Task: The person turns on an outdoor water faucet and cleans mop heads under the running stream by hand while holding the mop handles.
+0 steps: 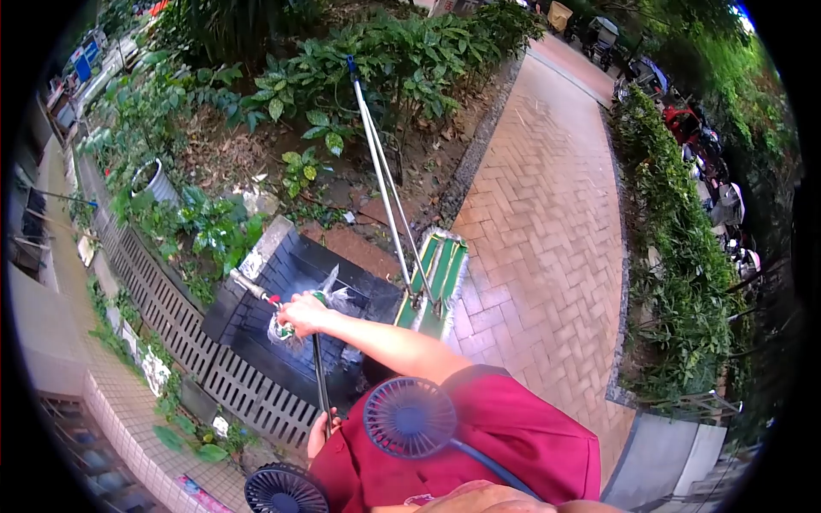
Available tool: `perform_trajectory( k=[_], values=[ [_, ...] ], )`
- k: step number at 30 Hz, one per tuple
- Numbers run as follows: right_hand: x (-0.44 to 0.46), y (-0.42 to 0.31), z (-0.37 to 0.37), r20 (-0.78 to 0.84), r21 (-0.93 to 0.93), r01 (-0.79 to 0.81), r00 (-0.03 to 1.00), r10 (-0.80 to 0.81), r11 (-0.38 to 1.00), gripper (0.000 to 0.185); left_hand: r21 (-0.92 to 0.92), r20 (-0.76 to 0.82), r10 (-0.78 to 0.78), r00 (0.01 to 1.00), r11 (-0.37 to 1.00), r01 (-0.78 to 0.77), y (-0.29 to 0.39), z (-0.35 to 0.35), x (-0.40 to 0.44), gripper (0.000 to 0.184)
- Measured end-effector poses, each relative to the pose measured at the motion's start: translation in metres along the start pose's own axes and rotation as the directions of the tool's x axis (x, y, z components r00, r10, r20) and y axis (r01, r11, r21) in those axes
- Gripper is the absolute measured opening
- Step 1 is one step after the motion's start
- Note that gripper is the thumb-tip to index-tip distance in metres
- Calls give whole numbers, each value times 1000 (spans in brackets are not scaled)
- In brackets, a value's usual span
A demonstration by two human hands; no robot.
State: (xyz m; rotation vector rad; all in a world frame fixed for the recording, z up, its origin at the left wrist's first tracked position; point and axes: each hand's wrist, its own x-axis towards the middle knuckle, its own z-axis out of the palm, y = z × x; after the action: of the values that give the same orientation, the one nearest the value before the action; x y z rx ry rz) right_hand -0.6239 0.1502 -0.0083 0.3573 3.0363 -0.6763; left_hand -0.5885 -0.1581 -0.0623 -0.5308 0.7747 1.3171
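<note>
My right hand (301,314) reaches over a black tiled basin (295,256), its fingers closed at the green-and-white head of a mop (289,335). A metal tap (246,283) with a red part points toward this hand. Water splashes just beyond the fingers. From the mop head, a dark handle (320,376) runs back toward my body. Low by my red shirt, my left hand (321,430) is wrapped round that handle and partly hidden by the shirt.
Two flat mops (436,265) with green heads stand right of the basin, long handles leaning into bushes (385,68). A slotted drain cover (188,329) runs along the left. A brick path (539,214) lies right. Neck-fan parts (410,419) hang before my chest.
</note>
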Motion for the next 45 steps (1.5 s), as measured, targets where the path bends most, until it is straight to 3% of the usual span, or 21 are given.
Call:
perform_trajectory(
  k=[6, 9, 14, 17, 19, 21, 29, 33, 38, 45],
  values=[
    [-3, -8, 17, -45, 12, 180, 983, -179, 984, 25, -13, 42, -9, 999, 1000, 9, -2, 5, 8, 23],
    [-6, -24, 17, 44, -32, 161, 986, -159, 986, 21, -6, 27, -19, 999, 1000, 19, -3, -2, 16, 22],
    [15, -26, 11, -24, 4, 98, 995, -98, 995, 23, 23, -59, 34, 998, 999, -32, -5, 9, 28, 21],
    [31, -7, 1, -58, 42, 17, 998, -15, 999, 24, -112, -27, -3, 1000, 994, 0, -3, 30, 34, 22],
    [33, 7, -16, -78, 73, -5, 997, 11, 997, 23, -96, -38, 19, 999, 995, -23, -2, 50, 35, 21],
    [35, 23, -30, -39, 84, -17, 999, 21, 996, 23, -30, -6, 63, 998, 998, -63, 1, 66, 39, 21],
    [27, 48, -37, 83, 99, -30, 996, 22, 995, 26, -99, -7, -55, 998, 994, 54, 15, 77, 62, 23],
    [25, 48, -45, 245, 103, 20, 969, -45, 995, 36, -109, -51, 7, 999, 994, -13, 13, 101, 53, 22],
    [29, 43, -37, 283, 98, 12, 958, -40, 995, 36, -72, -90, 22, 996, 997, -29, 22, 98, 42, 21],
    [31, 24, -30, 98, 118, -70, 993, 59, 990, 30, -97, -23, -12, 1000, 995, 10, 32, 67, 35, 20]
  ],
)
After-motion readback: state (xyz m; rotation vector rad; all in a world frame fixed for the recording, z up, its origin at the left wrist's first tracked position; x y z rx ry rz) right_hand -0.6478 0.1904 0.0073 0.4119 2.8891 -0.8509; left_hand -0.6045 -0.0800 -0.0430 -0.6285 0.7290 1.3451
